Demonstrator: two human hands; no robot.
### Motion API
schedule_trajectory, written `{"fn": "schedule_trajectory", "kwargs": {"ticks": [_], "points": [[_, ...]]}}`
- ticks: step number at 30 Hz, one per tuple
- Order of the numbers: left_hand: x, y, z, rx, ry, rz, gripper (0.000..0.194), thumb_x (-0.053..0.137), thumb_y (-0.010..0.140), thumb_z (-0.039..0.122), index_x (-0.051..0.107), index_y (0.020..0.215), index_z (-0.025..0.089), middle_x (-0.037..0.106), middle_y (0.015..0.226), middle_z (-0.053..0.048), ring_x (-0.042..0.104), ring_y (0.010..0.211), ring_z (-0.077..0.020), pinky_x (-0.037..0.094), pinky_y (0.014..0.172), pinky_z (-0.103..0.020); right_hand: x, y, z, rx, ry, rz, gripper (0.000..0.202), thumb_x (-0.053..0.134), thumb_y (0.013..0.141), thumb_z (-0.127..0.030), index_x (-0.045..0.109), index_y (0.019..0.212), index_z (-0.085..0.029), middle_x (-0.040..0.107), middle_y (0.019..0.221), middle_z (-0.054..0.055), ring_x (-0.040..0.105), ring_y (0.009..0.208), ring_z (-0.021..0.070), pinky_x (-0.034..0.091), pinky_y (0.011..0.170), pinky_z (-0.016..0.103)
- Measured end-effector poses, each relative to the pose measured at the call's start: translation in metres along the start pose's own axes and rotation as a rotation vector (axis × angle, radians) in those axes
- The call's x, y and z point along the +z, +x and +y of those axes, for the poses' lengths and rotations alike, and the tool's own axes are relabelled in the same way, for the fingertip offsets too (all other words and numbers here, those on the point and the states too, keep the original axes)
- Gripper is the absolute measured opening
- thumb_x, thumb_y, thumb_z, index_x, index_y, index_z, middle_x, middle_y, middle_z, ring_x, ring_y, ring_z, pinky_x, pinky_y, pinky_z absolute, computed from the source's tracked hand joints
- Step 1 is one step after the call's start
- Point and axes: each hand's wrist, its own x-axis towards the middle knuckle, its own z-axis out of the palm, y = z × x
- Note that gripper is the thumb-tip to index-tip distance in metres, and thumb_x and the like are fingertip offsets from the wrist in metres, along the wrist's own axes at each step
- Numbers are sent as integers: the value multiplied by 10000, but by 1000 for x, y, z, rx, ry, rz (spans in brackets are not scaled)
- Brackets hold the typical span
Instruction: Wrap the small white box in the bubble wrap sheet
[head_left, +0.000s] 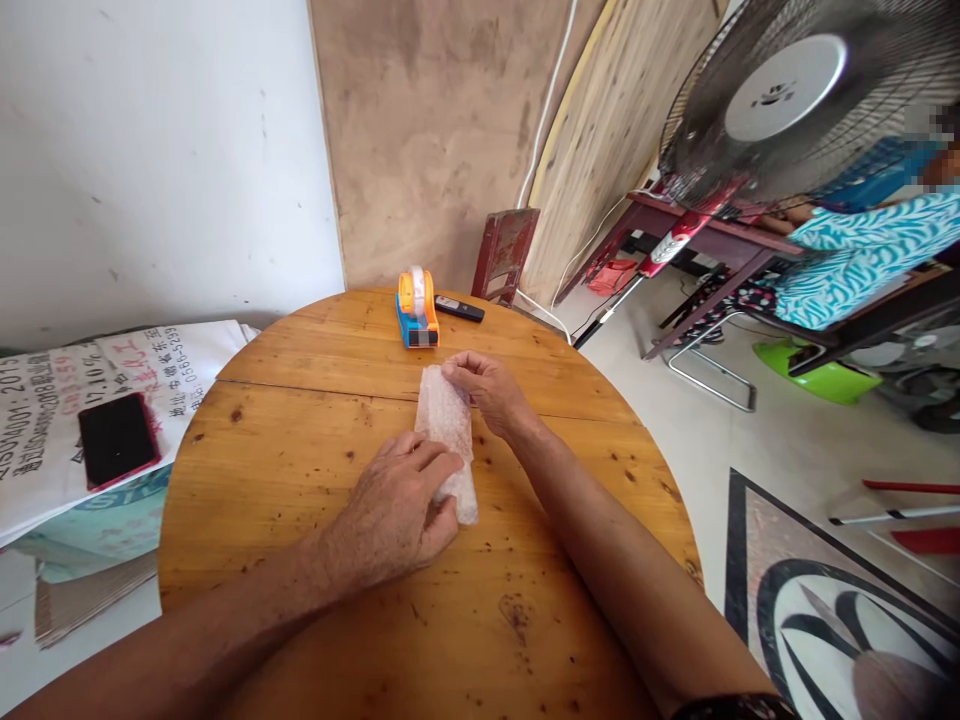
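A narrow strip of whitish, translucent wrapping material [444, 412] lies lengthwise on the round wooden table [300, 440]. My right hand [487, 392] pinches its upper right corner between thumb and fingers. Across the lower part of the strip rests my left hand [405, 495], its fingers bent and its thumb apart from them, pressing on the material. What may be inside the wrap cannot be made out. Beyond the strip stands an orange and blue tape dispenser [418, 308], with a black marker-like object [459, 308] beside it on the right.
On the left, a dark phone [118, 440] lies on printed white sacks [37, 400]. A red-brown chair [505, 252] stands behind the table. At the right are a large fan [780, 90] and a person in a patterned blue-white top [870, 250] at a desk.
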Motion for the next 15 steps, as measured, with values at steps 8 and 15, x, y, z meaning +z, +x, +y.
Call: {"fn": "schedule_trajectory", "kwargs": {"ticks": [8, 15], "points": [[1, 0, -5, -36, 64, 55, 296, 560, 794, 191, 648, 1076, 179, 634, 1076, -93, 504, 951, -275, 439, 838, -445, -7, -30, -37, -86, -121, -149, 250, 643, 740, -411, 525, 724, -191, 478, 632, -47, 414, 559, 92, 341, 530, 233], [4, -4, -7, -120, 140, 224, 178, 631, 763, 276, 604, 917, 192, 551, 913, -66, 489, 892, -258, 435, 795, -423, -7, -74, -54, -220, -286, -202, 251, 586, 846, -419, 527, 745, -197, 480, 708, -22, 433, 648, 117, 366, 606, 252]]}}
